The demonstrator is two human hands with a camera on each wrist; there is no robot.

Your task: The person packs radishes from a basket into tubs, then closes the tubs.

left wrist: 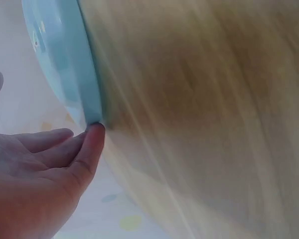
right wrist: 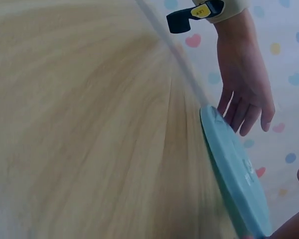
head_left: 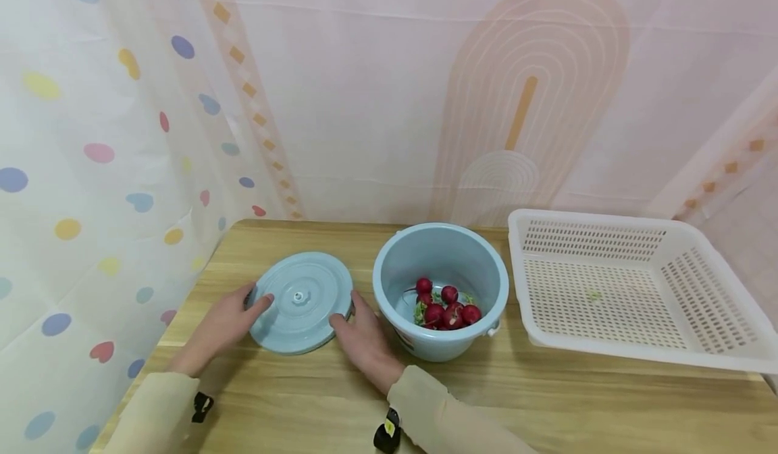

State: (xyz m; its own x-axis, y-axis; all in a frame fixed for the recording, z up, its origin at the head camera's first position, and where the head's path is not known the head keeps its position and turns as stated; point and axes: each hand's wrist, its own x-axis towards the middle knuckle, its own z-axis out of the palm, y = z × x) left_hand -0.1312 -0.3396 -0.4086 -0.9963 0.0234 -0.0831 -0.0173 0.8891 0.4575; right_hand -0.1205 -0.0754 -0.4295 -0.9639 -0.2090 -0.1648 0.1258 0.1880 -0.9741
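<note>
A round light-blue lid (head_left: 300, 302) with a small knob in its middle lies flat on the wooden table. At its left edge is my left hand (head_left: 225, 322); the left wrist view shows fingers (left wrist: 92, 144) touching the lid's rim (left wrist: 92, 94), with the thumb apart. My right hand (head_left: 367, 346) is at the opposite edge, fingertips against the rim and thumb spread towards the near side. Right of that hand stands a light-blue bucket (head_left: 440, 241), with several red radishes (head_left: 450, 312) and bits of green leaf at its bottom.
A white perforated basket (head_left: 598, 298) sits on the right of the table, a green scrap (head_left: 593, 295) on its floor. Bare wooden tabletop (head_left: 304, 400) shows in front of the lid. Patterned curtains (head_left: 365, 103) hang behind the table and on its left.
</note>
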